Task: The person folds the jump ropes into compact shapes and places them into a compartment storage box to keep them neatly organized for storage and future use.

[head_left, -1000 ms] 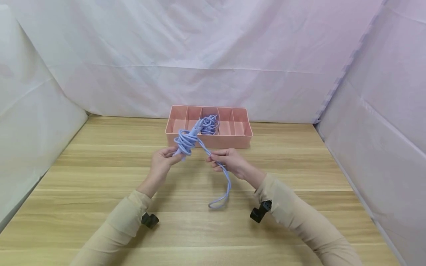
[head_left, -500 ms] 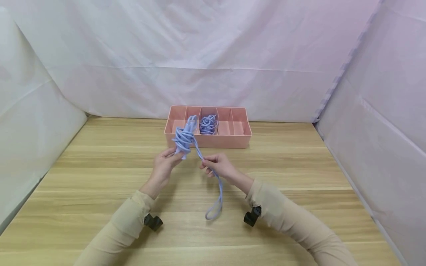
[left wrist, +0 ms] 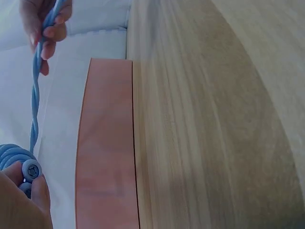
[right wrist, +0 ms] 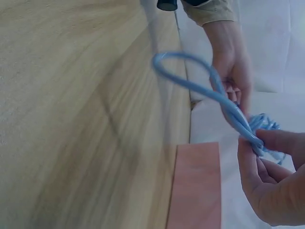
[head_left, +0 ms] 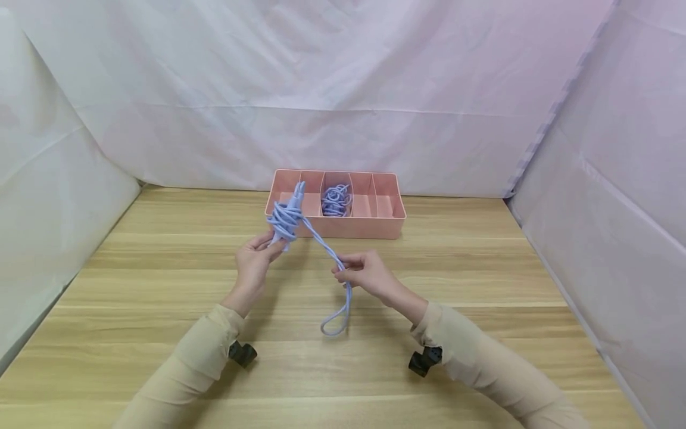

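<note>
A light blue jump rope [head_left: 286, 219] is held up by its handles in my left hand [head_left: 250, 268], with several turns of cord wrapped round them. At the lower end, the round handle caps [left wrist: 32, 170] show between thumb and fingers in the left wrist view. A doubled, twisted length of cord [head_left: 321, 241] runs from the bundle to my right hand [head_left: 370, 275], which pinches it between thumb and fingers. Below that pinch the free loop [right wrist: 190, 86] hangs above the table.
Behind the hands stands a pink divided box [head_left: 354, 227]. A second coiled blue cord [head_left: 336, 201] lies in its middle compartment. The wooden table [head_left: 471, 250] is bordered by white cloth walls [head_left: 343, 137] at the back and sides.
My left hand has shifted left with the wrapped bundle, and its handles point more upright. The right hand dipped left, then came back right, drawing the doubled cord straighter.
</note>
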The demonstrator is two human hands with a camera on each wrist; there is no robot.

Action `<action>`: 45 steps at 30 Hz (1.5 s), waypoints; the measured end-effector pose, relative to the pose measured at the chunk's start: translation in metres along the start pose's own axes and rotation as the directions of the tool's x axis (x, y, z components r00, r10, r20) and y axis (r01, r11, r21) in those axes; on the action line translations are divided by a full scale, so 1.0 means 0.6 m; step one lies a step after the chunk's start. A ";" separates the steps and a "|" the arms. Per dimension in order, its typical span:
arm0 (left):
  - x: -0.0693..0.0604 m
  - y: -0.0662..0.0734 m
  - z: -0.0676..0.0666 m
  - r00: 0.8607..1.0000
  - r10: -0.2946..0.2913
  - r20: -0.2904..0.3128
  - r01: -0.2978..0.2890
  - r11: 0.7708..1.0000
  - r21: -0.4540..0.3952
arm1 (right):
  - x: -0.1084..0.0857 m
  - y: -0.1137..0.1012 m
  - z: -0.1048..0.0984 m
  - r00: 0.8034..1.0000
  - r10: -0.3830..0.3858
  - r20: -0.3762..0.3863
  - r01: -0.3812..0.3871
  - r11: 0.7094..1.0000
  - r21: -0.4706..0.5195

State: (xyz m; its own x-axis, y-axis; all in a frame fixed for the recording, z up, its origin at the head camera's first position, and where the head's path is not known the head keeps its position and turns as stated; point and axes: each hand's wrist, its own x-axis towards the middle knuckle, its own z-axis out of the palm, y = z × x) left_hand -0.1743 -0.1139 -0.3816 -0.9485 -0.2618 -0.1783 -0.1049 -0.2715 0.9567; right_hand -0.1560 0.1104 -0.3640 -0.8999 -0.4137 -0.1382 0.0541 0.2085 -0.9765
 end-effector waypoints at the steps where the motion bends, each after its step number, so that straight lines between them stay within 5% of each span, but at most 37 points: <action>1: 0.000 0.000 0.000 1.000 0.001 -0.003 -0.001 1.000 0.007 | -0.004 -0.004 -0.003 1.000 -0.006 0.005 0.006 1.000 -0.010; 8: -0.001 -0.007 0.004 0.996 0.092 0.008 -0.091 0.979 0.180 | -0.017 -0.038 -0.020 0.979 -0.143 0.145 0.170 0.967 -0.189; 11: -0.003 -0.011 0.005 0.983 0.174 0.061 -0.185 0.928 0.322 | -0.018 -0.051 -0.024 0.951 -0.215 0.221 0.274 0.918 -0.288; 15: -0.005 -0.015 0.004 0.952 0.249 0.175 -0.304 0.819 0.487 | -0.019 -0.067 -0.026 0.926 -0.259 0.276 0.355 0.848 -0.395; 18: -0.011 -0.015 0.004 0.912 0.289 0.292 -0.408 0.716 0.567 | -0.017 -0.078 -0.025 0.909 -0.288 0.302 0.401 0.801 -0.444; 22: -0.022 -0.017 0.008 0.826 0.313 0.469 -0.557 0.582 0.592 | -0.011 -0.088 -0.025 0.865 -0.379 0.328 0.500 0.707 -0.500; 24: -0.028 -0.018 0.012 0.792 0.294 0.535 -0.599 0.547 0.585 | -0.006 -0.091 -0.026 0.843 -0.418 0.337 0.537 0.667 -0.516; 27: -0.035 -0.021 0.015 0.758 0.261 0.598 -0.633 0.518 0.576 | 0.001 -0.094 -0.030 0.825 -0.439 0.356 0.565 0.642 -0.518; 30: -0.039 -0.020 0.016 0.734 0.245 0.634 -0.654 0.504 0.563 | 0.010 -0.094 -0.037 0.810 -0.438 0.389 0.585 0.645 -0.492; 33: -0.041 -0.018 0.013 0.701 0.230 0.675 -0.675 0.518 0.525 | 0.020 -0.090 -0.047 0.794 -0.437 0.422 0.601 0.668 -0.440; 40: -0.048 -0.016 0.008 0.615 0.120 0.780 -0.641 0.652 0.406 | 0.039 -0.081 -0.061 0.834 -0.338 0.437 0.482 0.832 -0.276; 43: -0.051 -0.015 0.009 0.577 0.080 0.813 -0.613 0.700 0.366 | 0.046 -0.076 -0.062 0.827 -0.313 0.467 0.453 0.863 -0.224; 45: -0.053 -0.014 0.010 0.563 0.068 0.824 -0.590 0.730 0.344 | 0.050 -0.071 -0.061 0.821 -0.307 0.481 0.440 0.877 -0.191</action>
State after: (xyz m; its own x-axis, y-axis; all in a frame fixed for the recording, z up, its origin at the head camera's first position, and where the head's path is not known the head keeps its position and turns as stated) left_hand -0.1449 -0.0974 -0.3827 -0.7874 0.5970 0.1537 0.3807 0.2747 0.8829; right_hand -0.2015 0.1217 -0.3206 -0.5476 -0.8299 0.1070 -0.4314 0.1704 -0.8859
